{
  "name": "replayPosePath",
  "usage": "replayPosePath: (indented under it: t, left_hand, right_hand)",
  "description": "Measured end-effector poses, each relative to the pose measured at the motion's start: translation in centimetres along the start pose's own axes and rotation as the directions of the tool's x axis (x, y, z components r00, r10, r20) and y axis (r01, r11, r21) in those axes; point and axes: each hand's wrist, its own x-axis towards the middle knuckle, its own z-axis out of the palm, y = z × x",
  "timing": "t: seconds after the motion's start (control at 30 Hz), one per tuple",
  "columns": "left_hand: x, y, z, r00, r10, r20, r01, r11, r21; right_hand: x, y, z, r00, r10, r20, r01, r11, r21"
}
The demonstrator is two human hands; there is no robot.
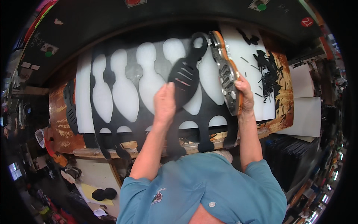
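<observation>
My left hand (165, 102) is closed on the lower left edge of a black sole-shaped foam piece (185, 76). The piece has several slanted slots and a round hole in its narrow end. To its right, my right hand (244, 95) grips a metal cutting die (226, 74) with an orange-brown edge, held tilted on its side above the board. Under both lies a black foam sheet (205, 128) with several sole-shaped openings, through which the white cutting board (270, 108) shows. The sheet's near edge ends in curved strips that hang past the board.
Black offcuts (268, 74) are scattered on the right of the board. A dark machine beam (179, 16) with green buttons spans the far side. Slotted black pieces (69, 106) lie at the left. Stacked black sheets (289, 156) stand at the lower right, and white sheets (304, 115) sit above them.
</observation>
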Motion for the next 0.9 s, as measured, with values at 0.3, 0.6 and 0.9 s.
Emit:
replayPosePath:
  t: [0.3, 0.6, 0.9]
  left_hand:
    - [-4.5, 2.2, -7.6, 0.994, 0.05, -0.095, -0.055, 0.997, -0.048]
    - [-3.9, 6.2, -21.7, 0.799, 0.431, -0.419, -0.265, 0.878, 0.398]
    - [-1.1, 9.3, -47.1, 0.452, 0.593, -0.666, 0.261, 0.627, 0.734]
  right_hand:
    - [-2.8, -0.3, -0.1, 0.967, -0.225, -0.121, 0.044, 0.614, -0.788]
    - [-2.5, 3.3, -2.8, 0.957, -0.287, 0.04, 0.022, -0.065, -0.998]
    - [-2.4, 3.6, -2.7, 0.945, -0.328, -0.014, -0.031, -0.048, -0.998]
